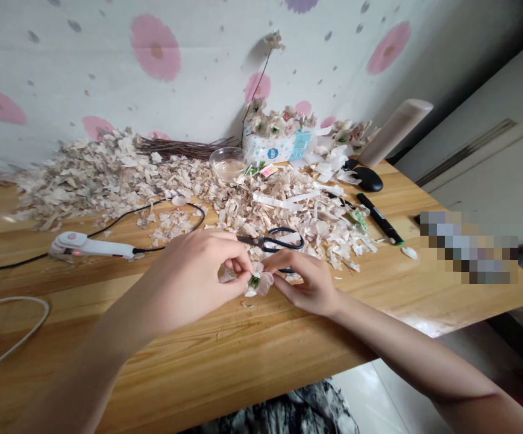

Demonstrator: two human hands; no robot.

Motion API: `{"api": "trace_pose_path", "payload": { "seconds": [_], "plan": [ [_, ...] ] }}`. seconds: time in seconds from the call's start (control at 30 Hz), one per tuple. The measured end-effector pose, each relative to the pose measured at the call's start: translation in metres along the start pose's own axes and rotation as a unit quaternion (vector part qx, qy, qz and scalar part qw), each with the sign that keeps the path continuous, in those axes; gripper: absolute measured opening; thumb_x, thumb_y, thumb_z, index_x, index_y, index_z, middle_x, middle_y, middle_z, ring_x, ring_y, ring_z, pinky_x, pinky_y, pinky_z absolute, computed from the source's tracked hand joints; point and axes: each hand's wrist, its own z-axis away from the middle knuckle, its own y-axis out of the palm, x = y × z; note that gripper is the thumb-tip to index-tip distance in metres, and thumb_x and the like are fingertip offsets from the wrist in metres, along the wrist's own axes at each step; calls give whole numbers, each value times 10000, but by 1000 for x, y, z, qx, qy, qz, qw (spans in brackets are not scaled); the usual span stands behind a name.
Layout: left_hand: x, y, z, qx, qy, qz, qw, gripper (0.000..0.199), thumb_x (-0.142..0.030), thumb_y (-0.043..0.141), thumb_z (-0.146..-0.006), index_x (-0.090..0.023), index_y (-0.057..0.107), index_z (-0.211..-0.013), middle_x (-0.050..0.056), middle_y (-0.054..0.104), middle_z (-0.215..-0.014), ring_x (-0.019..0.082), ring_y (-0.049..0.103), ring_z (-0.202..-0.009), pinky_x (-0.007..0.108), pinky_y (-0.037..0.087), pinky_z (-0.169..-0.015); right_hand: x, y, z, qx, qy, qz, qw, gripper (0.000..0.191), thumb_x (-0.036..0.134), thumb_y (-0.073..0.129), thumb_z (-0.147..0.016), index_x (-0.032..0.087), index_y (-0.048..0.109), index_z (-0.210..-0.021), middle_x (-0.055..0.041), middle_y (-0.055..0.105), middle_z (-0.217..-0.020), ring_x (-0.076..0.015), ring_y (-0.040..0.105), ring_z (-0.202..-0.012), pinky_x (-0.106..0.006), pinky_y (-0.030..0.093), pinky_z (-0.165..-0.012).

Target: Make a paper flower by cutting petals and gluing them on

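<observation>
Between my hands, above the table's front part, is a small artificial flower (258, 282) with pale pinkish petals and a green centre. My left hand (202, 274) pinches its left side between thumb and forefinger. On the right side, my right hand (304, 280) grips a petal edge with closed thumb and fingertips. Just behind the hands lie black-handled scissors (284, 239), partly covered by the fingers. A wide heap of loose pale petals (243, 202) spreads behind them.
A white corded heating tool (90, 246) with a red light lies left. Behind the heap are brown stems (184, 147), a clear cup (228, 164) and a tissue pack (277, 147) topped with flowers. A black marker (380, 220) and a pale bottle (394, 132) are at right.
</observation>
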Motion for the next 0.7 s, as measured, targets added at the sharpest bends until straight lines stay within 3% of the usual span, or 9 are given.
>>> {"api": "trace_pose_path", "payload": {
  "seconds": [0.27,0.47,0.7],
  "plan": [
    [0,1,-2,-9,-1,14,1000,125,-188,586,-747,-265,673,-700,-61,646,-730,126,581,-670,263,409,-664,3,0,-1,-4,10,-24,1000,151,53,568,-824,199,552,-862,-36,686,-809,-126,660,-734,-229,534,-653],
    [13,0,-8,-36,-59,71,995,133,-339,605,-793,-265,715,-780,-35,704,-764,150,621,-695,250,439,-628,0,2,-4,-41,162,-119,979,142,182,684,-783,186,544,-807,-16,636,-746,-119,632,-675,-233,532,-634],
    [16,-7,-9,-110,-84,16,990,290,-417,539,-855,-222,709,-724,-3,672,-674,152,580,-627,246,386,-523,-1,5,-10,-56,227,-251,939,224,230,739,-740,184,526,-789,-9,627,-739,-105,616,-650,-240,548,-621]
  ]
}}
